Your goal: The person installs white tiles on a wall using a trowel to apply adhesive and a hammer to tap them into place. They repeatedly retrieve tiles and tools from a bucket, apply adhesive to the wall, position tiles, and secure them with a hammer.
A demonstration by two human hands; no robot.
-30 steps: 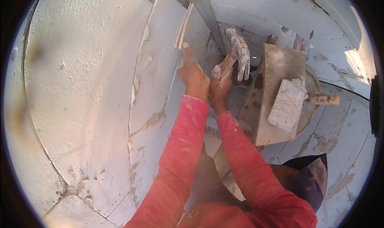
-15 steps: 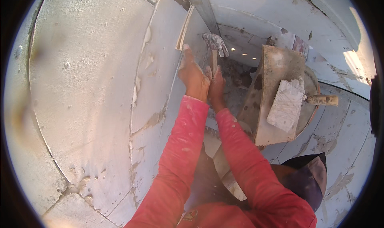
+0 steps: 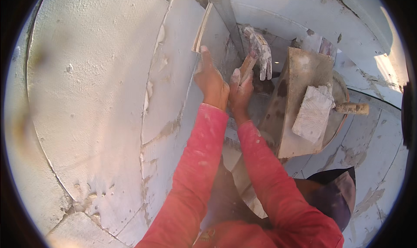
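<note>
Gripping the claw hammer (image 3: pixel 261 52) by its handle, upper centre, the right hand (image 3: pixel 241 91) tilts its long axis toward upper right, claws pointing down; the left hand (image 3: pixel 211 82) meets a pale strip (image 3: pixel 202 28), grip unclear.
</note>
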